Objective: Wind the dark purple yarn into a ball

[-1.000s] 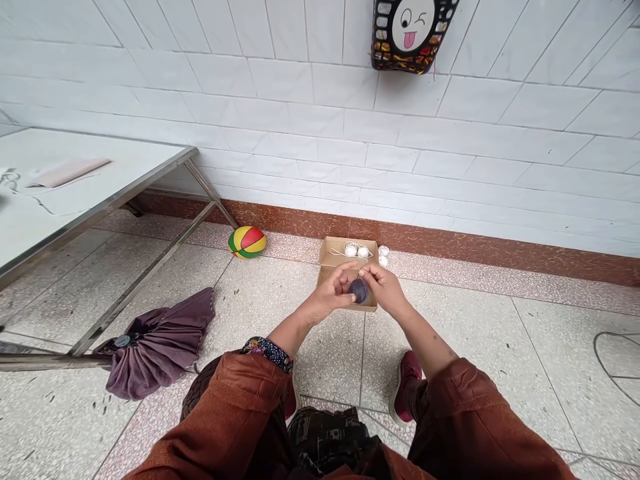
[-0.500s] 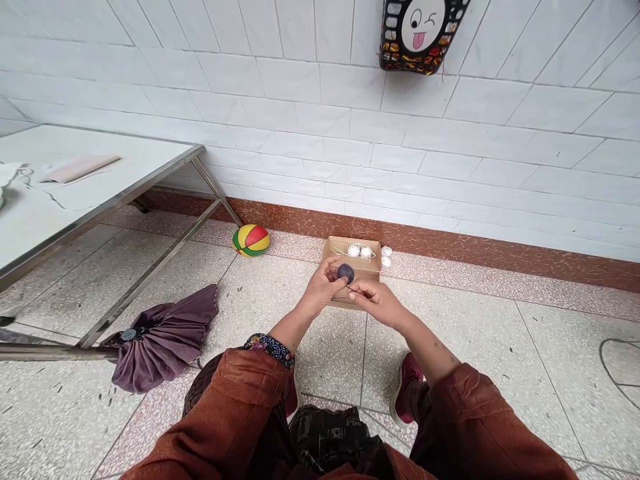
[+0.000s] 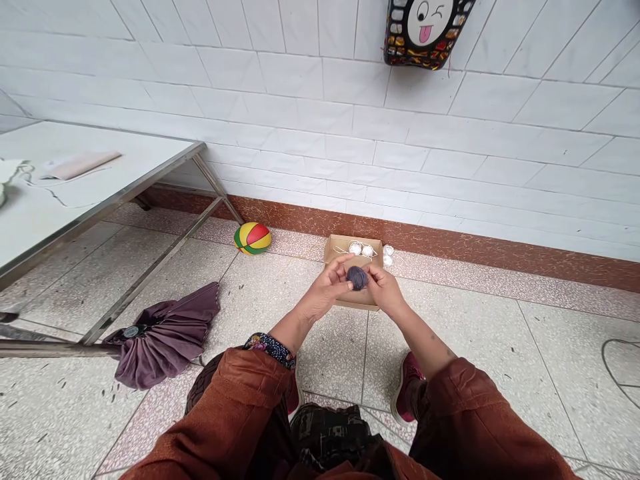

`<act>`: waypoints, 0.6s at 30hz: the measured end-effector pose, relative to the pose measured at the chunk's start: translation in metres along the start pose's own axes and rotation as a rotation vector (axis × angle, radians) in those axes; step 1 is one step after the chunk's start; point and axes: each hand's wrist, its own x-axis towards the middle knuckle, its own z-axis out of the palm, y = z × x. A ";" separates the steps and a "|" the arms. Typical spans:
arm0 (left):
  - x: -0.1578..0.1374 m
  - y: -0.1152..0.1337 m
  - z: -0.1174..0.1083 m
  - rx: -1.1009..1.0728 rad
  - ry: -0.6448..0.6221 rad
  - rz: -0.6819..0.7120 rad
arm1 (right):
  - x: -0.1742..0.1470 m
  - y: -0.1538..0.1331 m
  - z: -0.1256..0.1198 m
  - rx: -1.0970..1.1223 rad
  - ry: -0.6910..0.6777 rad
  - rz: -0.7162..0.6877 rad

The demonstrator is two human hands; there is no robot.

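Note:
A small dark grey-purple ball of yarn is between my two hands, above a cardboard box on the floor. My left hand grips its left side, thumb underneath and fingers curved above. At the ball's right side, the bent fingers of my right hand are closed against it; whether they also pinch a loose strand I cannot tell. Behind the hands, the open cardboard box holds two white balls of yarn with loose thread. More small white balls lie just right of the box.
A multicoloured ball rests by the leg of a metal-framed table at left. A folded purple cloth item lies on the floor. A black basket hangs on the tiled wall. A cable lies far right.
The yarn ball has moved slightly right and turned. My right hand has shifted from below the ball to its right side, and my left fingers have loosened a little.

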 end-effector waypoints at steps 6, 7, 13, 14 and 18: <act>0.010 -0.004 -0.010 0.095 0.304 0.072 | -0.018 -0.010 0.005 -0.157 -0.294 -0.199; 0.010 -0.005 -0.011 0.143 0.340 0.059 | -0.021 -0.015 0.003 -0.138 -0.348 -0.225; 0.009 -0.012 -0.005 0.319 0.297 -0.063 | -0.022 -0.032 -0.020 0.056 -0.204 -0.160; 0.008 -0.012 -0.003 0.326 0.247 -0.078 | -0.020 -0.031 -0.024 0.070 -0.140 -0.128; 0.002 -0.008 0.006 0.264 -0.032 -0.142 | -0.009 -0.015 -0.031 0.048 0.039 -0.011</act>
